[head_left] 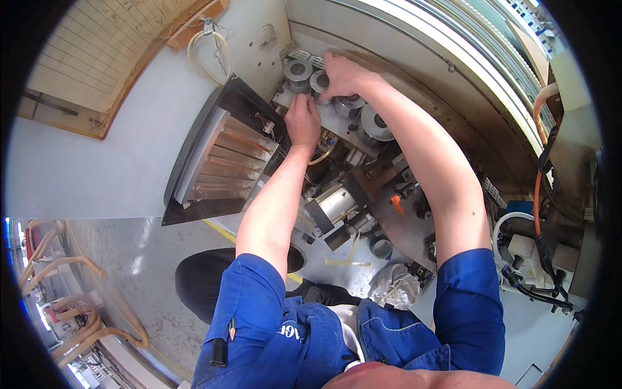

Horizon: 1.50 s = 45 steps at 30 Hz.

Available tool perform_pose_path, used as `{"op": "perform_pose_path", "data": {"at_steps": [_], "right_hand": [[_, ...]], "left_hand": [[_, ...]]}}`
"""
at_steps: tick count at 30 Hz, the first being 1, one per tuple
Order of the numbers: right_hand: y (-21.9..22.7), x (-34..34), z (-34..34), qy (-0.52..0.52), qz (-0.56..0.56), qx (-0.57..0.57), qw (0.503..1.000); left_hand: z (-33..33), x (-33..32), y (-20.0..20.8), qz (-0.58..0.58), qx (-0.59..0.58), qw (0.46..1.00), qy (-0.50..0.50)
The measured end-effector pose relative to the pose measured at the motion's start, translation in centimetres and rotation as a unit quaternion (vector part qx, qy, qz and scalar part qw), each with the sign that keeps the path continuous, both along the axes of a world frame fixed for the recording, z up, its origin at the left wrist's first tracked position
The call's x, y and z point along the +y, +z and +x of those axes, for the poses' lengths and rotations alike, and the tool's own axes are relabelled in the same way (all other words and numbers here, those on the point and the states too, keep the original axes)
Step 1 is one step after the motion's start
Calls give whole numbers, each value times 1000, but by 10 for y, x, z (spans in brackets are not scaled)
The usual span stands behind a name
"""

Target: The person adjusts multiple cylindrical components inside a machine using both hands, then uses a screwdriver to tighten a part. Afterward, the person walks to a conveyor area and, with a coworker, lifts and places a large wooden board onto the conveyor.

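Both my arms reach forward into an open machine, toward a row of metal rollers standing on a metal plate (337, 124). My right hand (348, 76) curls over from the far side, its fingers and thumb around the second roller (319, 80). At the near side of that roller is my left hand (302, 122), its fingers bent together and their tips hidden. To its left stands the end roller (298, 70), wide with a dark centre hole. Right of my hands are a third roller (350, 106), partly behind my right wrist, and a larger roller (376, 123).
An opened black-framed panel (217, 155) juts out on the left. Below the rollers sit a metal cylinder (337, 205), an orange lever (397, 204) and a round cup-like part (381, 247). Crumpled plastic (395, 285) lies near my body. Cables (539, 188) run down the right side.
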State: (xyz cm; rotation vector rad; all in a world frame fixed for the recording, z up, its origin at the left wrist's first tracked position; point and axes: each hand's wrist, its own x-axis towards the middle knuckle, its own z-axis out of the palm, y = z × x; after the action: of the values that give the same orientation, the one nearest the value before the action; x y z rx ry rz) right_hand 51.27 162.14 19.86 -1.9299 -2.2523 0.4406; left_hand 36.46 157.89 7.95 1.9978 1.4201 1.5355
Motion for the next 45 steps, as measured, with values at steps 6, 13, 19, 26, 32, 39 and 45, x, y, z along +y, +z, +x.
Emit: {"op": "perform_pose_path", "data": {"at_steps": [6,13,19,26,32,39,45], "right_hand": [[3,13,-1,30,-125,-60,990],[-10,-4,-2,-29,82,-4,996],[1,14,1,49,-133,-65,988],[-2,3,-7,-24,-13,-43,999],[7,5,-3,71,-87,-49,992],[2,1,-5,-19,-78,-50,995],[7,4,1,97,-64,-35,993]], "left_hand": [[-1,-1,-1,3,-2,1000,-5],[-1,-2,1,-9,-11,1000,-12],[-1,-3,2,-17,-6,1000,-10],[-1,-3,3,-10,-7,1000,-9],[0,-3,3,-10,0,1000,-6],[-1,-2,3,-11,-5,1000,-9],[0,-4,3,-14,-10,1000,-2]]}}
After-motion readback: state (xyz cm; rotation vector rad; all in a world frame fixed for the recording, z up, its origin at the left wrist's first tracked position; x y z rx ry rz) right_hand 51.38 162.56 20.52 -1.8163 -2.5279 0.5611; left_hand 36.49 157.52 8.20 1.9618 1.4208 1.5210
